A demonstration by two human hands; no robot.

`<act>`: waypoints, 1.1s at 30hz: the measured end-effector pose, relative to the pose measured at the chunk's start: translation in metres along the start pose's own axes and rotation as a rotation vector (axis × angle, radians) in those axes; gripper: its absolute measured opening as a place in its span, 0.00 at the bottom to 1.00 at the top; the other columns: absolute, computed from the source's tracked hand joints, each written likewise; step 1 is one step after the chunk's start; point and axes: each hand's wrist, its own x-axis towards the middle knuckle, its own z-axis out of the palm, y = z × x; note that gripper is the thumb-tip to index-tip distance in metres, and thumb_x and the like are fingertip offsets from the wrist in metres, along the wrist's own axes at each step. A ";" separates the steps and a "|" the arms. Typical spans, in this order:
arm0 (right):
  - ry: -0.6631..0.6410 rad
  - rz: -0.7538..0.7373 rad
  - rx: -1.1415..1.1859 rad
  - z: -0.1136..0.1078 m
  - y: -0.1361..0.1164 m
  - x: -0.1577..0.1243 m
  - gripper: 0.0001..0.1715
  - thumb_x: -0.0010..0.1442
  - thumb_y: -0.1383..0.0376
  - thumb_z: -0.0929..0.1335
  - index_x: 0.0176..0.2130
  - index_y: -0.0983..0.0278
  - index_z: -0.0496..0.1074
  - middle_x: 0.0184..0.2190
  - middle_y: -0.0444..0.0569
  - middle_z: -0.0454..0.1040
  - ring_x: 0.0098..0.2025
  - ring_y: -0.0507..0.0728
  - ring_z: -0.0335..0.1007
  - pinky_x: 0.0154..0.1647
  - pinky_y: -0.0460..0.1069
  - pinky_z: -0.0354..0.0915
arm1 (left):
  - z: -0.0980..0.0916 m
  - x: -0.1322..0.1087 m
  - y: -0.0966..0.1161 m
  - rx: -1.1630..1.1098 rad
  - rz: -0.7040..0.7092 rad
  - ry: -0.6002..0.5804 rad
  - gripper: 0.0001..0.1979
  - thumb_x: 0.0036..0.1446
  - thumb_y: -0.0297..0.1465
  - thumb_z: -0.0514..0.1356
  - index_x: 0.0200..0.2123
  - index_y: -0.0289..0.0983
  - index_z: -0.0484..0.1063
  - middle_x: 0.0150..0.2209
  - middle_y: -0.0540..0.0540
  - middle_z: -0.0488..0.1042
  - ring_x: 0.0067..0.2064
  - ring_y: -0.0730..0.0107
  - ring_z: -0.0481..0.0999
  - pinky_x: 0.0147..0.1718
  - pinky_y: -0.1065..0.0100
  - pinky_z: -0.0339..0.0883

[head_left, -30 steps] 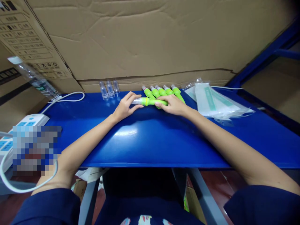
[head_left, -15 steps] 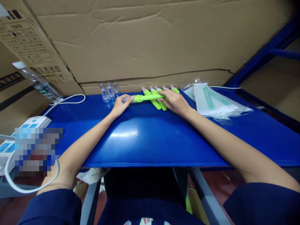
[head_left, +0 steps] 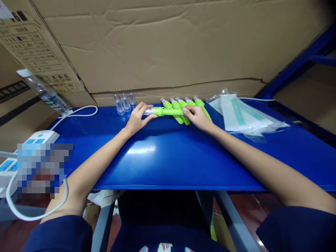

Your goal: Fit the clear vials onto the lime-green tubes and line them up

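Observation:
A lime-green stick with a clear tip (head_left: pixel 169 112) lies level between my hands, above the back of the table. Around its clear end on the left, my left hand (head_left: pixel 138 117) is closed, thumb below and fingers over the top. My right hand (head_left: pixel 197 116) pinches the green end between thumb and fingers. Several similar green sticks with clear tips (head_left: pixel 181 119) lie side by side just behind it, partly covered by the held stick and my right hand. Three clear plastic caps (head_left: pixel 125 102) stand in a row left of my left hand.
Clear bags with white and teal contents (head_left: pixel 243 113) lie to the right on the blue table (head_left: pixel 168 157). A plastic bottle (head_left: pixel 43 91), a white cable and a power strip (head_left: pixel 34 143) are at the left. Cardboard (head_left: pixel 162 45) walls off the back.
My left hand has shifted its grip along the clear end, with more of the tip now showing. My right fingers now pinch the green end with the thumb on view.

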 end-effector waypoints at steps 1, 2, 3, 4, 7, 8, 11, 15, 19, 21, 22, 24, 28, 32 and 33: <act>-0.006 0.007 -0.003 -0.002 -0.001 0.002 0.43 0.68 0.35 0.52 0.29 0.63 0.73 0.21 0.49 0.69 0.25 0.56 0.64 0.30 0.53 0.63 | 0.001 0.000 -0.001 0.000 -0.024 -0.001 0.28 0.62 0.54 0.58 0.50 0.36 0.75 0.43 0.40 0.78 0.46 0.58 0.78 0.49 0.56 0.71; 0.001 0.019 -0.009 -0.004 -0.003 0.003 0.43 0.69 0.35 0.52 0.30 0.63 0.73 0.22 0.50 0.69 0.26 0.56 0.65 0.30 0.53 0.63 | 0.003 0.000 -0.002 0.002 -0.056 -0.002 0.28 0.63 0.54 0.57 0.50 0.37 0.76 0.43 0.39 0.78 0.47 0.57 0.77 0.50 0.55 0.70; 0.019 0.033 -0.015 -0.004 -0.007 0.003 0.42 0.69 0.36 0.52 0.31 0.63 0.74 0.23 0.50 0.71 0.26 0.57 0.66 0.31 0.53 0.64 | 0.005 0.000 -0.004 0.009 -0.094 0.001 0.28 0.63 0.55 0.57 0.51 0.38 0.76 0.45 0.39 0.77 0.49 0.56 0.77 0.52 0.54 0.69; 0.046 0.046 -0.023 -0.004 -0.010 0.004 0.41 0.69 0.37 0.52 0.34 0.63 0.75 0.24 0.51 0.73 0.27 0.57 0.67 0.31 0.54 0.65 | 0.007 -0.001 -0.006 0.020 -0.135 0.007 0.28 0.63 0.55 0.56 0.52 0.39 0.76 0.47 0.39 0.77 0.51 0.55 0.76 0.53 0.53 0.67; 0.148 0.040 -0.078 0.001 -0.022 0.001 0.38 0.71 0.40 0.53 0.43 0.64 0.76 0.28 0.53 0.77 0.28 0.59 0.72 0.33 0.55 0.68 | 0.010 -0.002 -0.012 0.067 -0.246 0.050 0.32 0.61 0.56 0.58 0.59 0.43 0.72 0.54 0.37 0.73 0.57 0.50 0.72 0.58 0.49 0.61; 0.177 0.013 -0.113 0.003 -0.024 0.000 0.37 0.72 0.42 0.53 0.45 0.65 0.76 0.31 0.55 0.79 0.31 0.61 0.74 0.36 0.56 0.70 | 0.010 -0.002 -0.013 0.084 -0.276 0.067 0.34 0.59 0.56 0.60 0.62 0.44 0.69 0.56 0.36 0.72 0.59 0.48 0.71 0.59 0.47 0.59; 0.215 -0.107 -0.220 0.007 -0.026 -0.003 0.34 0.73 0.46 0.55 0.51 0.67 0.75 0.43 0.61 0.80 0.44 0.66 0.77 0.46 0.60 0.71 | 0.004 -0.001 -0.017 0.141 -0.341 0.122 0.35 0.59 0.55 0.61 0.64 0.44 0.66 0.61 0.33 0.68 0.63 0.42 0.66 0.60 0.44 0.56; 0.173 -0.173 -0.279 0.007 -0.027 -0.006 0.30 0.73 0.51 0.56 0.55 0.69 0.74 0.50 0.64 0.78 0.50 0.68 0.76 0.52 0.62 0.70 | -0.014 0.002 -0.022 0.253 -0.454 0.232 0.28 0.62 0.46 0.60 0.62 0.43 0.66 0.63 0.33 0.64 0.67 0.39 0.61 0.59 0.41 0.55; 0.079 -0.231 -0.325 0.010 -0.038 -0.010 0.30 0.73 0.52 0.58 0.57 0.69 0.74 0.48 0.63 0.79 0.47 0.67 0.77 0.50 0.61 0.70 | -0.027 -0.002 -0.041 0.334 -0.610 0.342 0.28 0.61 0.40 0.61 0.63 0.44 0.62 0.65 0.34 0.60 0.68 0.38 0.57 0.59 0.38 0.55; 0.004 -0.262 -0.358 0.013 -0.047 -0.012 0.29 0.73 0.52 0.59 0.57 0.67 0.74 0.45 0.62 0.79 0.45 0.67 0.77 0.48 0.61 0.70 | -0.030 -0.005 -0.052 0.338 -0.675 0.361 0.29 0.60 0.39 0.61 0.63 0.45 0.61 0.64 0.34 0.60 0.68 0.37 0.57 0.59 0.35 0.55; -0.037 -0.274 -0.377 0.015 -0.051 -0.014 0.28 0.73 0.52 0.59 0.57 0.66 0.75 0.43 0.61 0.79 0.44 0.66 0.76 0.46 0.61 0.70 | -0.030 -0.007 -0.058 0.337 -0.696 0.368 0.29 0.60 0.39 0.62 0.63 0.45 0.62 0.63 0.34 0.61 0.67 0.37 0.57 0.58 0.34 0.55; -0.110 -0.299 -0.409 0.019 -0.058 -0.016 0.25 0.73 0.54 0.60 0.56 0.64 0.76 0.39 0.59 0.77 0.41 0.65 0.75 0.43 0.59 0.69 | -0.030 -0.010 -0.066 0.339 -0.714 0.382 0.28 0.59 0.39 0.62 0.62 0.47 0.63 0.62 0.35 0.62 0.66 0.38 0.60 0.57 0.33 0.57; -0.194 -0.387 -0.420 0.027 -0.065 -0.020 0.21 0.73 0.60 0.61 0.54 0.65 0.77 0.39 0.58 0.74 0.38 0.60 0.72 0.39 0.53 0.68 | -0.026 -0.013 -0.072 0.371 -0.696 0.324 0.26 0.58 0.38 0.63 0.60 0.48 0.69 0.64 0.35 0.61 0.64 0.37 0.63 0.55 0.31 0.57; -0.223 -0.455 -0.366 0.033 -0.066 -0.022 0.22 0.73 0.63 0.59 0.56 0.68 0.76 0.41 0.59 0.72 0.38 0.59 0.69 0.40 0.53 0.68 | -0.022 -0.015 -0.070 0.398 -0.653 0.296 0.22 0.58 0.39 0.63 0.56 0.47 0.73 0.65 0.33 0.60 0.65 0.33 0.60 0.54 0.30 0.57; -0.222 -0.464 -0.342 0.035 -0.066 -0.022 0.23 0.73 0.63 0.59 0.57 0.68 0.75 0.42 0.60 0.72 0.39 0.60 0.69 0.41 0.54 0.68 | -0.021 -0.015 -0.070 0.405 -0.637 0.300 0.21 0.59 0.39 0.63 0.55 0.46 0.74 0.65 0.32 0.60 0.65 0.33 0.59 0.54 0.30 0.58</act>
